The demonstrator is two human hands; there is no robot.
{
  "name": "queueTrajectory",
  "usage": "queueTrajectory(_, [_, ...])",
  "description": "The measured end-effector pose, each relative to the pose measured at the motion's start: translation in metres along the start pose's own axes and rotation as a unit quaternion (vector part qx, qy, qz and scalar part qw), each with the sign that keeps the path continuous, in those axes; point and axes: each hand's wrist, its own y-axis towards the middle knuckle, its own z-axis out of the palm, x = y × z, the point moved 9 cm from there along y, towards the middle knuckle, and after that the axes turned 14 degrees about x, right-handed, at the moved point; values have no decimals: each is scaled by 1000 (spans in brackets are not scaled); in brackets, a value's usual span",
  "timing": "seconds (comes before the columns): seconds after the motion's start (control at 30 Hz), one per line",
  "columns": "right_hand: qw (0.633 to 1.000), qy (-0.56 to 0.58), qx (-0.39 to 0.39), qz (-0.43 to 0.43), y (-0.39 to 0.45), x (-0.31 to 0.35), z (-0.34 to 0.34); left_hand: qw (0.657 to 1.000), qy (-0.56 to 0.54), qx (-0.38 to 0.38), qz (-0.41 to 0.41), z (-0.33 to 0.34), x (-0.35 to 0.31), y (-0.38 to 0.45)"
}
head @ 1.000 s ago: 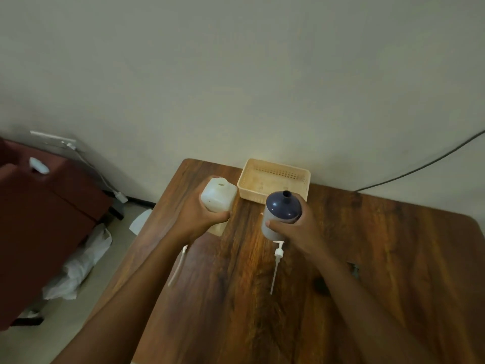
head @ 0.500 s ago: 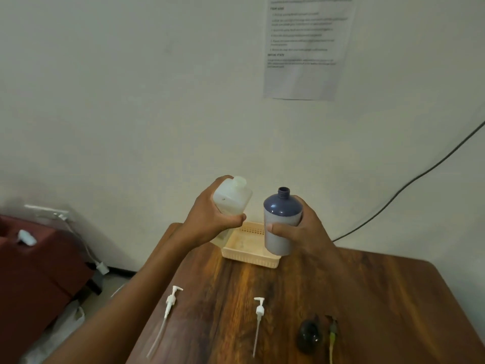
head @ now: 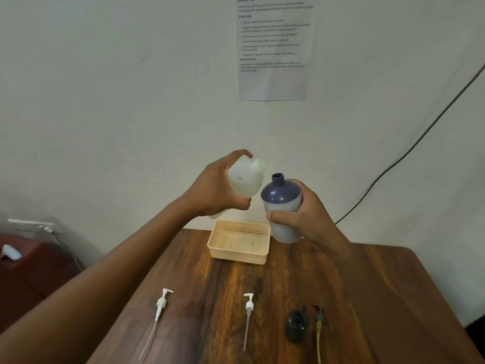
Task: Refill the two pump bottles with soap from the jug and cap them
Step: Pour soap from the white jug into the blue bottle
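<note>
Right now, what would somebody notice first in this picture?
First, the two hands raised in front of the wall: the left hand tilts a white jug toward the open neck of a blue bottle held by the right hand. Below them an empty basket sits at the table's far edge. Nearer, two white pumps lie loose on the wood.

My left hand [head: 217, 190] wraps the white jug [head: 245, 179], tilted so its spout leans toward the open neck of the blue pump bottle [head: 282, 206] gripped in my right hand [head: 304, 219]. Just below my fingers [head: 282, 215] sits a beige basket [head: 240, 243] on the counter [head: 367, 298]. Nearer me lie two white pump heads [head: 249, 306] [head: 162, 302].
</note>
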Motion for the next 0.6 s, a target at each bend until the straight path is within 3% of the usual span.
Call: queueTrajectory(0.6, [999, 1, -44, -10, -8, 8, -25, 994, 95, 56, 13, 1, -36, 25])
